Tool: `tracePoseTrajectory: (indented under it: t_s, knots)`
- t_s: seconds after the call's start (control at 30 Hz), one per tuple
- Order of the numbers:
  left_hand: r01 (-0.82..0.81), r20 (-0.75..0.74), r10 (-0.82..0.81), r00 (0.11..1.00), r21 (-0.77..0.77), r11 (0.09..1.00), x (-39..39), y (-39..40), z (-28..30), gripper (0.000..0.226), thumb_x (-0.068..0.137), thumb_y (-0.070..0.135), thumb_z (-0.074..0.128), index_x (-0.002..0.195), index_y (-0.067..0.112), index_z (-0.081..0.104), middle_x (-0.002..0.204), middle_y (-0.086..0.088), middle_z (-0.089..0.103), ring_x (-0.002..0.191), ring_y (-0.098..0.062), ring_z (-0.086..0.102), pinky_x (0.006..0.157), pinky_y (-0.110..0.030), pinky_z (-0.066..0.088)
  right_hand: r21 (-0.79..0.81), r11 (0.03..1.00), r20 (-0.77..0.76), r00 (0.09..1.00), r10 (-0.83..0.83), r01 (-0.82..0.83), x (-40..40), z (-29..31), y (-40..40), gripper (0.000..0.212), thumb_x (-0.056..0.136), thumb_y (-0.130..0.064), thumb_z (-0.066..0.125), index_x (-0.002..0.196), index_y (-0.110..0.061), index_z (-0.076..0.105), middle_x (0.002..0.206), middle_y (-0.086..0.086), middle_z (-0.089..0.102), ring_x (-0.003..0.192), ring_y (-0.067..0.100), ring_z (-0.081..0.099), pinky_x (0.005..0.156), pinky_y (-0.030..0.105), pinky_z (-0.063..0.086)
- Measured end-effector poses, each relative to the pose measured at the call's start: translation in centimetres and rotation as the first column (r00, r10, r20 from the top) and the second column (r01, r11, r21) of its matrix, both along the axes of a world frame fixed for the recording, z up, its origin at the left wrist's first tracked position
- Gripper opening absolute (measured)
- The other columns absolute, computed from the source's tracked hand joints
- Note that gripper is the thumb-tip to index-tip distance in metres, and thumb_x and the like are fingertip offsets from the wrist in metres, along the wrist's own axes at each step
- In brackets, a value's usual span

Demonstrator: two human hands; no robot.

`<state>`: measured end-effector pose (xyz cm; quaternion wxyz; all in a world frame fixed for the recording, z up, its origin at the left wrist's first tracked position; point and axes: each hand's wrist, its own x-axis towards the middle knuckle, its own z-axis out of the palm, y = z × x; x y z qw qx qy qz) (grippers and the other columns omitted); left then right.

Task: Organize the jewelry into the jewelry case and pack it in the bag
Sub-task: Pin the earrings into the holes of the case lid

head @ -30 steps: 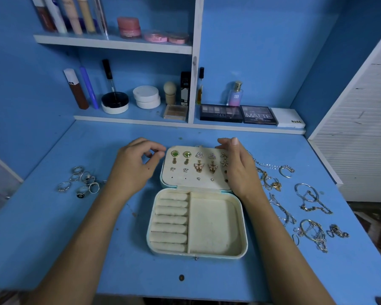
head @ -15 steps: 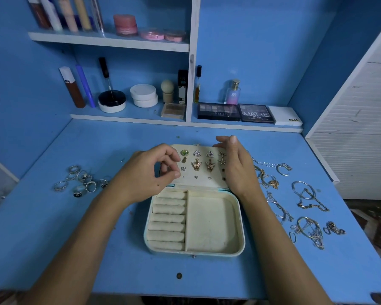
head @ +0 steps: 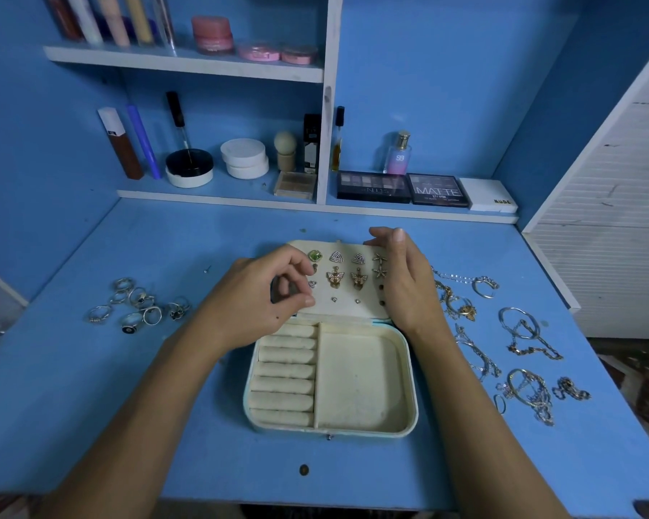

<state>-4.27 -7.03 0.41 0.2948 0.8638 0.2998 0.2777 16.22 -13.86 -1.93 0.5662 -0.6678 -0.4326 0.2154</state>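
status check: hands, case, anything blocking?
Left hand curled at earring panel's left edge, contents unclear; right hand open, steadying lid. Jewelry case open, tray bare. Rings and chains on desk; nothing blocking.

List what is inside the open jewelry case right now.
The jewelry case base holds bare ring rolls and an empty tray. Earrings are pinned in the lid; the left hand and right hand cover its sides.
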Motion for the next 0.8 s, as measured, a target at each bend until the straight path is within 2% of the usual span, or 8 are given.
tracePoseTrajectory:
  t_s: [0.17, 0.27, 0.33, 0.43, 0.5, 0.6, 0.7, 0.8]
  knots:
    - [-0.028, 0.09, 0.025, 0.996, 0.027, 0.999, 0.1, 0.2, -0.4, 0.036, 0.078, 0.014, 0.082, 0.089, 0.037, 0.056, 0.085, 0.019, 0.068, 0.071, -0.016, 0.056, 0.068, -0.013, 0.045, 0.083, 0.997, -0.005, 1.0, 0.002, -0.002, -0.1, 0.2, -0.4, 0.043, 0.105, -0.049, 0.03, 0.123, -0.026, 0.063, 0.111, -0.014, 0.067, 0.099, -0.001, 0.061, 0.083, 0.017, 0.048]
    - [-0.078, 0.215, 0.077, 0.974, -0.004, 0.997, -0.3, 0.7, -0.7, 0.023, 0.08, 0.018, 0.081, 0.091, 0.026, 0.062, 0.082, 0.009, 0.067, 0.075, -0.015, 0.057, 0.072, -0.017, 0.047, 0.132, 0.991, -0.007, 1.0, 0.006, -0.005, -0.2, 0.5, -0.5, 0.039, 0.107, -0.039, 0.032, 0.122, -0.019, 0.062, 0.112, -0.01, 0.067, 0.092, 0.0, 0.061, 0.07, 0.008, 0.046]
    - [-0.157, 0.269, 0.152, 0.951, -0.001, 0.988, -0.4, 0.9, -0.8, 0.017, 0.084, 0.024, 0.077, 0.093, 0.022, 0.062, 0.085, 0.008, 0.064, 0.078, -0.012, 0.056, 0.07, -0.013, 0.043, 0.162, 0.987, -0.01, 1.0, 0.009, -0.007, -0.3, 0.6, -0.6, 0.037, 0.108, -0.034, 0.033, 0.122, -0.015, 0.061, 0.114, -0.005, 0.068, 0.083, -0.003, 0.061, 0.065, 0.007, 0.046]
    - [-0.281, 0.198, 0.293, 0.935, -0.088, 0.956, -0.5, 1.2, -1.1, 0.027, 0.087, 0.032, 0.073, 0.108, 0.028, 0.057, 0.099, 0.01, 0.059, 0.085, -0.008, 0.054, 0.07, -0.007, 0.037, 0.203, 0.979, -0.007, 1.0, 0.015, -0.013, -0.4, 0.9, -0.7, 0.035, 0.108, -0.029, 0.034, 0.121, -0.011, 0.061, 0.115, 0.0, 0.068, 0.073, -0.002, 0.058, 0.065, 0.005, 0.045]
    - [-0.284, 0.113, 0.313, 0.943, -0.22, 0.933, -0.4, 1.2, -1.3, 0.044, 0.083, 0.044, 0.073, 0.12, 0.033, 0.051, 0.11, 0.015, 0.056, 0.09, -0.005, 0.056, 0.072, -0.013, 0.04, 0.219, 0.976, -0.009, 1.0, 0.017, -0.014, -0.3, 1.0, -0.8, 0.035, 0.108, -0.027, 0.034, 0.121, -0.01, 0.061, 0.115, 0.001, 0.068, 0.076, 0.011, 0.058, 0.067, 0.005, 0.045]
    - [-0.231, 0.033, 0.256, 0.966, -0.336, 0.913, -0.1, 0.9, -1.2, 0.053, 0.07, 0.062, 0.065, 0.115, 0.037, 0.053, 0.114, 0.02, 0.054, 0.09, 0.0, 0.057, 0.074, -0.021, 0.043, 0.228, 0.973, -0.014, 1.0, 0.027, -0.023, -0.3, 0.9, -0.8, 0.036, 0.108, -0.031, 0.034, 0.121, -0.01, 0.061, 0.115, 0.0, 0.069, 0.082, 0.01, 0.06, 0.069, 0.007, 0.046]
    - [-0.195, -0.023, 0.201, 0.979, -0.372, 0.907, 0.1, 0.6, -1.2, 0.042, 0.075, 0.053, 0.071, 0.11, 0.039, 0.051, 0.113, 0.02, 0.051, 0.093, 0.0, 0.052, 0.075, -0.025, 0.041, 0.231, 0.972, -0.008, 1.0, 0.029, -0.026, -0.2, 0.7, -0.7, 0.039, 0.104, -0.036, 0.034, 0.121, -0.013, 0.061, 0.114, -0.002, 0.069, 0.093, 0.004, 0.063, 0.072, 0.009, 0.047]
    - [-0.203, -0.052, 0.199, 0.979, -0.395, 0.896, 0.0, 0.6, -1.3, 0.046, 0.075, 0.048, 0.074, 0.111, 0.041, 0.048, 0.115, 0.02, 0.05, 0.104, -0.008, 0.052, 0.08, -0.03, 0.044, 0.232, 0.972, -0.017, 0.999, 0.042, -0.036, -0.2, 0.7, -0.8, 0.039, 0.105, -0.035, 0.034, 0.122, -0.012, 0.061, 0.115, -0.002, 0.069, 0.087, 0.001, 0.061, 0.069, 0.008, 0.048]
